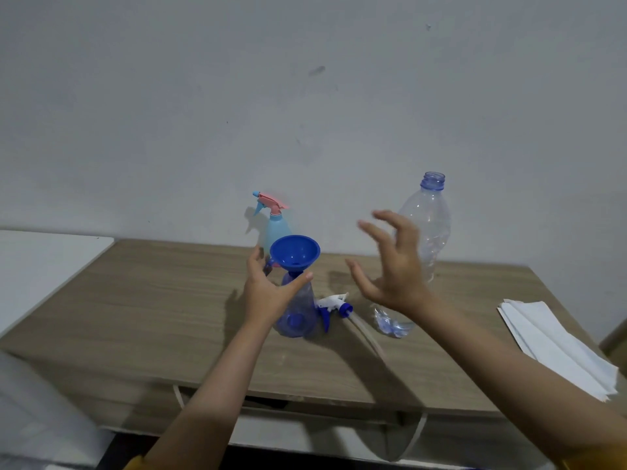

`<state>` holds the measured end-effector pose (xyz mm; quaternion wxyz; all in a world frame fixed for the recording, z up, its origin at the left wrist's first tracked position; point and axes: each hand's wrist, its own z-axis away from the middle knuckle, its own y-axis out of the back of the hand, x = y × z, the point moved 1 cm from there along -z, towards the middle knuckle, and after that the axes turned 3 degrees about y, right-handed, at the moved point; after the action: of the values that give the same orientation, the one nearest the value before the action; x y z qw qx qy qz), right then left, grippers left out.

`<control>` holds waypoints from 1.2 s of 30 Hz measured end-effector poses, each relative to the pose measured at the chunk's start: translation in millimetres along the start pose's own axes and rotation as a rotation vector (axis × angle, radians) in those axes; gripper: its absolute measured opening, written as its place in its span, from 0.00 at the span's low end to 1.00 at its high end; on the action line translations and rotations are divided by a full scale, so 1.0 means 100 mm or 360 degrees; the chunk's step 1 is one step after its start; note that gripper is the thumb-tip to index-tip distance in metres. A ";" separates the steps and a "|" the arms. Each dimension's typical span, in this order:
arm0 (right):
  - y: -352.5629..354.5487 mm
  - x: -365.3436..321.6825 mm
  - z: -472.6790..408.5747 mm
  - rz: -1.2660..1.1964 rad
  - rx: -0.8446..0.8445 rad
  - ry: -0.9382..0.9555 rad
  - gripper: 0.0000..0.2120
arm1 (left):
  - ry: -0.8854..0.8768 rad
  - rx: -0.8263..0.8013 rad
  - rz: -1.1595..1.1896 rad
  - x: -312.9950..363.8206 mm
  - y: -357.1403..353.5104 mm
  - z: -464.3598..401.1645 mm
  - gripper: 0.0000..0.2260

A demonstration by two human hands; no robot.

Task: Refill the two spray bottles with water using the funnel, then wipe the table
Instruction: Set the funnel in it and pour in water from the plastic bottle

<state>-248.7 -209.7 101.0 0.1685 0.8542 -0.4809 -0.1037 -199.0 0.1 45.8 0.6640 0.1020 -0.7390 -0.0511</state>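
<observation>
A clear blue spray bottle [298,315] stands on the wooden table [152,310] with a blue funnel [294,251] in its neck. My left hand [268,293] grips this bottle around its shoulder. Its white and blue spray head [334,305] lies on the table just to the right, tube trailing toward me. A light blue spray bottle [276,228] with a pink trigger stands behind, by the wall. My right hand [393,262] hovers with fingers spread in front of a tall clear water bottle [429,225], which is uncapped; I see no contact between them.
A folded white cloth or paper [556,347] lies at the table's right edge. A small clear blue piece [392,325] rests under my right wrist. A white surface [44,266] adjoins the table on the left. The wall stands right behind the table.
</observation>
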 end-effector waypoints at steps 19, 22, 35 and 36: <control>-0.72 -0.21 -1.04 -0.0208 -0.1965 -0.0634 0.39 | -0.0002 -0.0154 -0.0283 -0.37 -0.11 -0.08 0.20; -0.39 -0.14 -0.87 -0.0457 -0.1614 -0.0802 0.32 | -0.0075 -0.0165 -0.0259 -0.43 -0.11 -0.10 0.19; -0.40 -0.65 1.39 -0.0622 -0.0568 -0.1646 0.27 | -0.0160 -0.0161 -0.0293 -0.57 -0.15 -0.10 0.22; -0.43 -0.69 1.46 -0.0578 -0.0575 -0.1649 0.26 | -0.0157 -0.0165 -0.0294 -0.57 -0.15 -0.10 0.22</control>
<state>-300.0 -157.4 -49.5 0.0338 0.7184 -0.3211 -0.6162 -182.4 -1.6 -11.2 0.6236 0.1325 -0.7546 -0.1552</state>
